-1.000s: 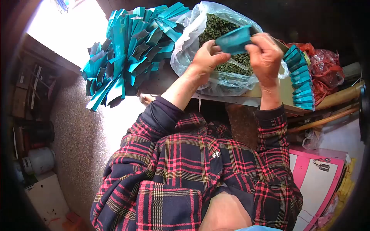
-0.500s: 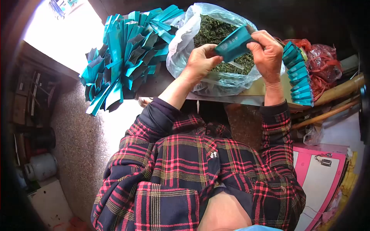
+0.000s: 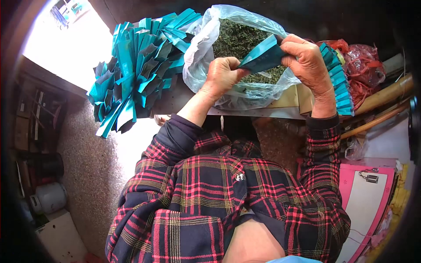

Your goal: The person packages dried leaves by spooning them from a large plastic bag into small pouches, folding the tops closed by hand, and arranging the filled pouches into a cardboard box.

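A teal paper packet (image 3: 263, 56) is stretched between my two hands, above an open clear plastic bag (image 3: 199, 65) of dark green dried leaves (image 3: 239, 39). My left hand (image 3: 222, 75) pinches the packet's lower left corner. At its upper right end, my right hand (image 3: 307, 63) grips it between thumb and fingers. A clear strip-like tool (image 3: 265, 74) lies on the leaves below the packet. Left of the bag is a big heap of folded teal packets (image 3: 136, 65). A fanned row of teal packets (image 3: 337, 79) stands right of my right hand.
Red plastic bags (image 3: 364, 63) lie at the right, above wooden poles (image 3: 377, 107). The table's front edge (image 3: 210, 111) runs below the plastic bag. A pink and white cabinet (image 3: 366, 188) is at lower right; a white canister (image 3: 49, 197) stands at lower left.
The packet has tilted to a narrower view between my hands. My right hand has shifted slightly right relative to the bag, and the whole view has moved a little.
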